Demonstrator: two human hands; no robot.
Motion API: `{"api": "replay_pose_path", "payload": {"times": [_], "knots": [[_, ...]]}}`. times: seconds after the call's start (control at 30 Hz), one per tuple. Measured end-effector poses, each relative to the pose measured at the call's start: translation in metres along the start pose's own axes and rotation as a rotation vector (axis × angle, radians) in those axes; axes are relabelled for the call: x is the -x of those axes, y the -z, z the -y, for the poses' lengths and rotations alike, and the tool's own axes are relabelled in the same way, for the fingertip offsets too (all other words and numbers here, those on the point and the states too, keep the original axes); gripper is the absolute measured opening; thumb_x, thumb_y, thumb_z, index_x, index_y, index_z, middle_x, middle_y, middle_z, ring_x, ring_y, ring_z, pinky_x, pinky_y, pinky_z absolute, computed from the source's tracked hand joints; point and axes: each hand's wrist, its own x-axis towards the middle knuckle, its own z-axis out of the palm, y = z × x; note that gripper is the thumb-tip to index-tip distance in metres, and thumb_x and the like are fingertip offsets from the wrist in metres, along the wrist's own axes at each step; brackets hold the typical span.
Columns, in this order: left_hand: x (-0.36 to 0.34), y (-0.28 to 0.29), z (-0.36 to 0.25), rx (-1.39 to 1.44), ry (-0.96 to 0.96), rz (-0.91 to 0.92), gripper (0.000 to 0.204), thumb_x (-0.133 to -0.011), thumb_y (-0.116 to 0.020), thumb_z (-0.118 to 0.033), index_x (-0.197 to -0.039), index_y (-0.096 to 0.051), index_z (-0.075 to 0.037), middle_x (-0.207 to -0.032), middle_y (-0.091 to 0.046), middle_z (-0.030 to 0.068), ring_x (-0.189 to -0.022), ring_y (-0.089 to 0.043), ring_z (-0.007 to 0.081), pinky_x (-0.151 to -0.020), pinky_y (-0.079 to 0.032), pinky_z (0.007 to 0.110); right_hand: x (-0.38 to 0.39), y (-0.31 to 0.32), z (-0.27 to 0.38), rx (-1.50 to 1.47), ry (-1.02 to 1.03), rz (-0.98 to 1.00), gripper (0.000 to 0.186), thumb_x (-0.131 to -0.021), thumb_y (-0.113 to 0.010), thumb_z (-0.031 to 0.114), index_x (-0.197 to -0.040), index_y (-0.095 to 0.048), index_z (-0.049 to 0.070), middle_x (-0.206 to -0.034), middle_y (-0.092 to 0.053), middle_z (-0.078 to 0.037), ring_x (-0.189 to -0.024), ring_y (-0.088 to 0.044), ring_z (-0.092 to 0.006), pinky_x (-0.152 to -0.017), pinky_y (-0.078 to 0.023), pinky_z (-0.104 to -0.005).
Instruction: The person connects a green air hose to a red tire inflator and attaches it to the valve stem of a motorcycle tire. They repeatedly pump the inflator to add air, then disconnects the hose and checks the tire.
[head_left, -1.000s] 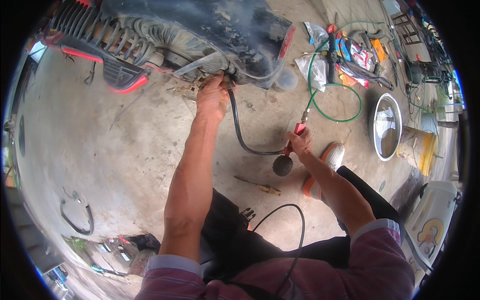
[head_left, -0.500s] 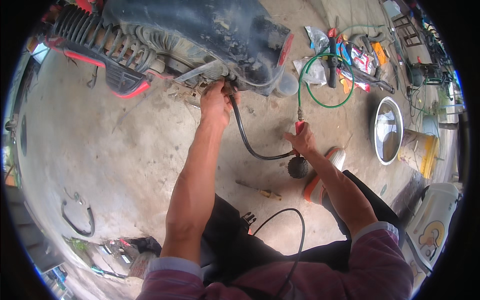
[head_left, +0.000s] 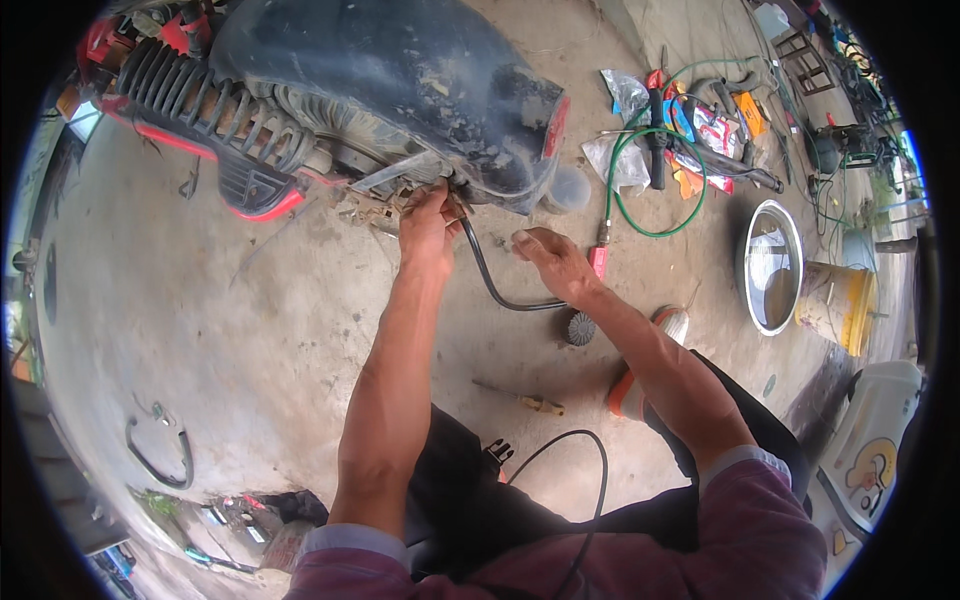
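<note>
My left hand (head_left: pixel 428 230) is closed on the end of a black hose (head_left: pixel 490 285) at the underside of a scooter's dirty black rear housing (head_left: pixel 390 80), beside a coil spring (head_left: pixel 210 105) and red trim; its fingertips are partly hidden. My right hand (head_left: pixel 555 265) is in the air to the right of it, fingers loosely bent and apparently holding nothing. Below it, a red inflator (head_left: pixel 598 261) with a round gauge (head_left: pixel 580 328) rests on the floor, joined to the black hose and a green hose (head_left: pixel 645 232). A screwdriver (head_left: pixel 540 404) lies nearer me.
Bags, packets and parts (head_left: pixel 715 130) lie at upper right, near a metal basin (head_left: pixel 750 270) and a yellow bucket (head_left: pixel 840 310). A translucent container (head_left: pixel 568 190) stands by the scooter. A white vehicle body (head_left: pixel 870 420) is at lower right, a curved tube (head_left: pixel 150 465) at lower left.
My right hand has let go of the red inflator and moved up and left toward my left hand. The inflator now rests on the floor. My left hand keeps its grip.
</note>
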Motion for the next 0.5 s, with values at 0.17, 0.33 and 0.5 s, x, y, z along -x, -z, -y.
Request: {"api": "replay_pose_path", "payload": {"times": [0.17, 0.33, 0.5], "knots": [[0.003, -0.012, 0.004, 0.081, -0.137, -0.007, 0.014, -0.101, -0.069, -0.018, -0.093, -0.062, -0.011, -0.075, -0.063, 0.0008, -0.056, -0.055, 0.0113, -0.05, -0.041, 0.026, -0.032, -0.046, 0.063, -0.591, -0.199, 0.166, 0.056, -0.109, -0.045, 0.053, -0.117, -0.067, 0.002, -0.095, -0.068, -0.009, -0.085, -0.065, -0.0225, -0.082, -0.052, -0.0348], [0.014, -0.02, -0.012, 0.074, 0.056, -0.033, 0.017, -0.104, -0.064, -0.02, -0.092, -0.059, -0.008, -0.071, -0.058, 0.003, -0.048, -0.048, 0.0133, -0.035, -0.033, 0.032, -0.046, -0.048, 0.051, -0.885, -0.298, 0.376, 0.05, -0.108, -0.047, 0.051, -0.115, -0.066, 0.006, -0.082, -0.054, -0.001, -0.067, -0.045, -0.0152, -0.064, -0.037, -0.0305], [-0.007, -0.001, -0.011, 0.152, 0.16, 0.057, 0.015, -0.105, -0.061, -0.019, -0.094, -0.058, -0.008, -0.072, -0.055, 0.0015, -0.05, -0.045, 0.0144, -0.037, -0.033, 0.033, -0.046, -0.042, 0.057, -1.101, -0.346, 0.539, 0.043, -0.108, -0.049, 0.049, -0.114, -0.065, 0.009, -0.08, -0.049, 0.004, -0.066, -0.039, -0.0112, -0.061, -0.031, -0.0278]]}}
